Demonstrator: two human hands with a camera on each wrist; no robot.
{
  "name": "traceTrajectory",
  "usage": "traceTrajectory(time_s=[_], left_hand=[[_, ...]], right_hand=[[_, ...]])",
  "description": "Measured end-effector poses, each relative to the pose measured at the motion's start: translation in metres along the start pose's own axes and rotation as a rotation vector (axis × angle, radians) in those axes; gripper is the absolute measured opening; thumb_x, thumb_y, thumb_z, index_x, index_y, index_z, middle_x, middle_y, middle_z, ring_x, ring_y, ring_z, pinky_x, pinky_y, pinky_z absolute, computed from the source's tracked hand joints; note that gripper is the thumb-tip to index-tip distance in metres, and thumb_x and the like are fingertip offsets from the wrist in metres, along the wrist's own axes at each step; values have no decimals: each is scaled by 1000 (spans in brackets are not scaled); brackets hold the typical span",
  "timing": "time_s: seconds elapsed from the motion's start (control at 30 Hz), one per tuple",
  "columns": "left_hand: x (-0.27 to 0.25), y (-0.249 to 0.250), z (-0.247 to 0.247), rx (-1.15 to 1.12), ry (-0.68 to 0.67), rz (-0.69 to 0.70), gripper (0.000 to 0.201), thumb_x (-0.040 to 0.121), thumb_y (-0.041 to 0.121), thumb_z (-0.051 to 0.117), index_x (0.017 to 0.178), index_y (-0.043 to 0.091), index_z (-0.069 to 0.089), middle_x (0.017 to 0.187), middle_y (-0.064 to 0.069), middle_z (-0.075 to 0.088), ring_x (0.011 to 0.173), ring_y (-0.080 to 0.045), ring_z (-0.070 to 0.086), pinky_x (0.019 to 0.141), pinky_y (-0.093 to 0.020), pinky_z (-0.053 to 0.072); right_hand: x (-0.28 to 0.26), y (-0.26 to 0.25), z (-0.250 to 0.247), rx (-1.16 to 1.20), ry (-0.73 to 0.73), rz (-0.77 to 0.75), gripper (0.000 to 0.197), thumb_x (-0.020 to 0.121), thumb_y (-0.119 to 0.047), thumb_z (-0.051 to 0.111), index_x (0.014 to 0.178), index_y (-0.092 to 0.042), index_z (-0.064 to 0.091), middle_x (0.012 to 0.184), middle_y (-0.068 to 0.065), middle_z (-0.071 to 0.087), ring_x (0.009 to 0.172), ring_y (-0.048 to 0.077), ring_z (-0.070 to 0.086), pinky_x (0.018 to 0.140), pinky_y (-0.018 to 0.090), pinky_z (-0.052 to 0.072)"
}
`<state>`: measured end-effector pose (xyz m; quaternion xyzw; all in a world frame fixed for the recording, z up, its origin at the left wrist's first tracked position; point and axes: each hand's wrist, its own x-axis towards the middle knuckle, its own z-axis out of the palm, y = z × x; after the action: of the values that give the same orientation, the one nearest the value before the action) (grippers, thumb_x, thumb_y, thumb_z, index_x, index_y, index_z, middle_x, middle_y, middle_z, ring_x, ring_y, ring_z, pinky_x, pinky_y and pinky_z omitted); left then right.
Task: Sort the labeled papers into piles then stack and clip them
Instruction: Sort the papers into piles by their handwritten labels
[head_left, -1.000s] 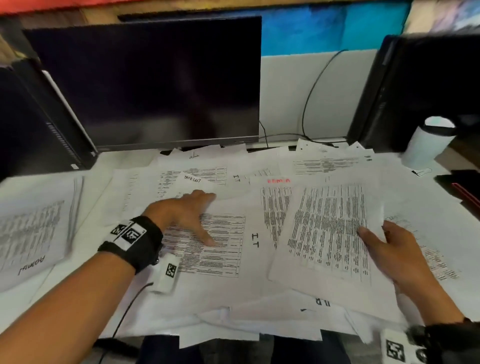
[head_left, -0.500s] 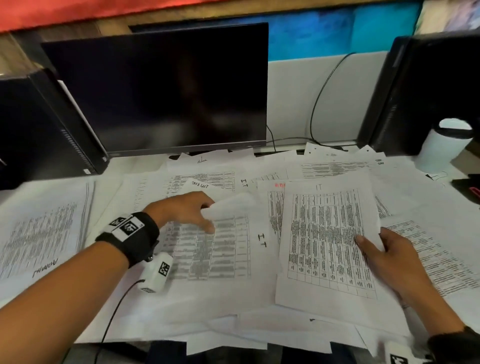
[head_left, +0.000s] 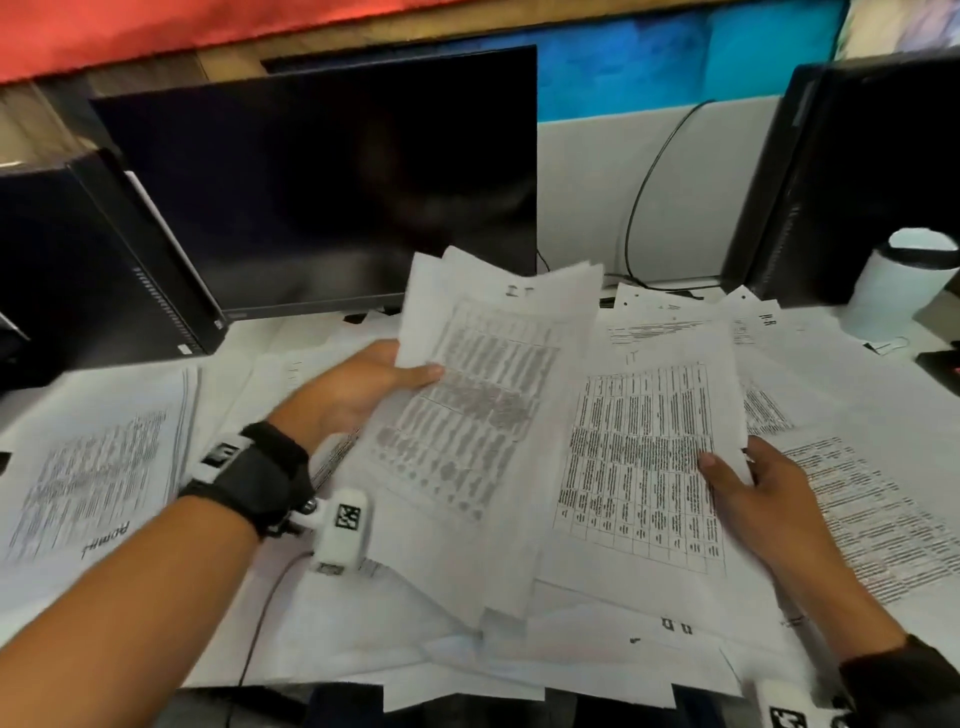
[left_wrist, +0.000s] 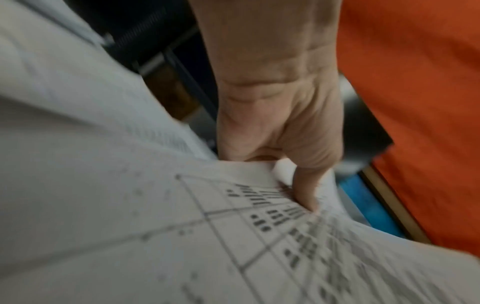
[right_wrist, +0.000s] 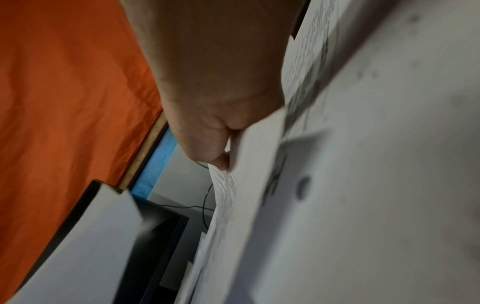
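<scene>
Two hands, each holding paper: the left hand (head_left: 358, 387) pinches a lifted IT sheet (head_left: 483, 415) thumb-on-top, while just to its right the right hand (head_left: 753, 493) grips another IT sheet (head_left: 644, 457) above the scattered papers (head_left: 857, 499).

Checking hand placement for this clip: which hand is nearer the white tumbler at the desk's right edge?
Right. The right hand holds an IT sheet below and left of the tumbler; the left hand is farther left.
</scene>
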<state>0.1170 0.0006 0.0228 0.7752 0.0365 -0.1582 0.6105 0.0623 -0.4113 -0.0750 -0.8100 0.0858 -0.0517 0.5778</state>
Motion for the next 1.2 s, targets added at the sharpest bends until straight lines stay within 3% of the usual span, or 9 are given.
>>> traceTrajectory(time_s=[0.13, 0.23, 0.3, 0.4, 0.6, 0.7, 0.83, 1.0, 1.2], left_hand=[[25, -23, 72, 80, 40, -112, 66, 83, 34, 85, 139, 14, 58, 137, -5, 69, 124, -26, 67, 111, -53, 50], [31, -26, 128, 124, 63, -125, 56, 96, 27, 76, 142, 9, 51, 145, -7, 61, 129, -24, 60, 112, -43, 49], [31, -24, 155, 128, 92, -106, 44, 102, 19, 68, 141, 8, 52, 140, -8, 63, 121, -22, 61, 105, -35, 50], [26, -26, 169, 235, 94, -89, 63, 103, 36, 66, 153, 11, 37, 155, -5, 49, 137, -24, 50, 112, -36, 43], [5, -40, 88, 685, 154, 1, 51, 102, 41, 62, 146, 21, 48, 145, -5, 41, 137, -28, 45, 108, -41, 46], [-10, -55, 16, 844, 338, -199, 62, 97, 35, 69, 150, 16, 44, 153, -12, 31, 147, -39, 30, 113, -51, 45], [-37, -82, -52, 947, 366, -567, 113, 84, 69, 73, 163, 10, 17, 167, -22, 15, 153, -45, 23, 121, -56, 34], [-52, -99, -67, 889, 352, -532, 113, 78, 77, 72, 156, 8, 29, 155, -18, 40, 139, -37, 46, 108, -45, 46], [-67, -106, -62, 851, 361, -488, 79, 86, 69, 71, 139, 15, 51, 141, -7, 58, 132, -31, 51, 107, -41, 45]], right_hand=[[2, 5, 7, -14, -11, 6, 39, 107, -39, 59, 132, -10, 67, 106, 3, 77, 95, 23, 72, 81, 31, 50], [3, 4, 6, 63, -63, 79, 78, 98, -78, 45, 136, -13, 67, 129, 4, 73, 125, 27, 66, 109, 43, 48], [1, -3, 4, 146, -135, 115, 73, 92, -83, 50, 133, -26, 70, 125, -2, 76, 110, 21, 74, 99, 46, 56], [2, -4, 3, 62, -161, 89, 43, 86, -48, 82, 121, -25, 71, 105, -2, 80, 80, 18, 76, 70, 33, 54], [13, 15, -4, -17, -124, 98, 19, 92, -16, 81, 110, -21, 76, 90, -5, 83, 88, 29, 79, 94, 55, 60], [15, 10, -13, -2, -114, 114, 19, 95, -22, 79, 113, -20, 75, 96, -3, 83, 91, 29, 79, 97, 59, 58], [10, -12, -11, 116, -159, 113, 18, 95, -19, 76, 112, -13, 76, 102, 7, 83, 94, 32, 79, 92, 56, 61], [3, -40, 33, 174, -240, 117, 17, 94, -21, 77, 110, -14, 78, 103, -2, 83, 100, 21, 78, 98, 40, 54], [-3, -53, 118, -106, -329, 48, 11, 100, -22, 72, 99, -11, 72, 80, -1, 72, 65, 14, 65, 54, 22, 46]])
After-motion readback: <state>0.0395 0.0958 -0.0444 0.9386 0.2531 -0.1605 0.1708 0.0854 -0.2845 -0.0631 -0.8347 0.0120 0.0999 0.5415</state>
